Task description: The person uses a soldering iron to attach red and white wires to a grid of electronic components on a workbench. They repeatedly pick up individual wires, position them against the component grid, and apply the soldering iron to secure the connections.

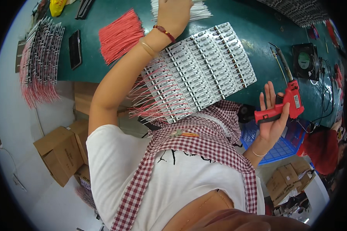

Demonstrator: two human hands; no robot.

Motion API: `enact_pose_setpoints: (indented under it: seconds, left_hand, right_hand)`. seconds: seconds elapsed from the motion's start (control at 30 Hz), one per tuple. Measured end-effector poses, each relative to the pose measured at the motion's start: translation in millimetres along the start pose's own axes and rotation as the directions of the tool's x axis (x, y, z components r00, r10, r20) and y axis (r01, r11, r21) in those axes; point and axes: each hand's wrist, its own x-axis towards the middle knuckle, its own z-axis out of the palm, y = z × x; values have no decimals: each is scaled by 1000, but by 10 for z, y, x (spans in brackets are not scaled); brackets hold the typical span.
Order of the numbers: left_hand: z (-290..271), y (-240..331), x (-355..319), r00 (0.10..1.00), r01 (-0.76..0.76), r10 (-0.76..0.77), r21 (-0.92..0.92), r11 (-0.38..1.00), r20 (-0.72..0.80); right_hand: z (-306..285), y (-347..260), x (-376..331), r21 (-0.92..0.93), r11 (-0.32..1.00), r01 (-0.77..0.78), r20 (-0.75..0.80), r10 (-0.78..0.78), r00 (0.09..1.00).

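My right hand holds a red soldering gun by its grip. The grip lies across the palm, several fingers are stretched out, and the gun's thin metal tip points up and left over the table. At the top edge, my left hand is over a pile of white wires; its fingers are cut off by the picture's edge. Below that arm lies a panel of grey circuit boards in rows, jutting over the table's near edge. Red and white wires stick out from its left column. Left of my forearm is a bundle of red wires.
A phone lies on the green table. Stacked boards with red wires hang over the left edge. A round-faced black device stands at right. Below are a blue basket and cardboard boxes. Another person's red sleeve shows at right.
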Motion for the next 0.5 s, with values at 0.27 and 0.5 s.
enact_pose_setpoints:
  seconds: [0.27,0.5]
  left_hand:
    - [-380,193,-64,866,176,-500,-944,280,13]
    - [-418,371,-277,912,168,-409,-901,399,-11]
  right_hand:
    - [36,42,18,10,1000,-29,59,29,998]
    - [58,72,4,-20,998,-59,80,61,995]
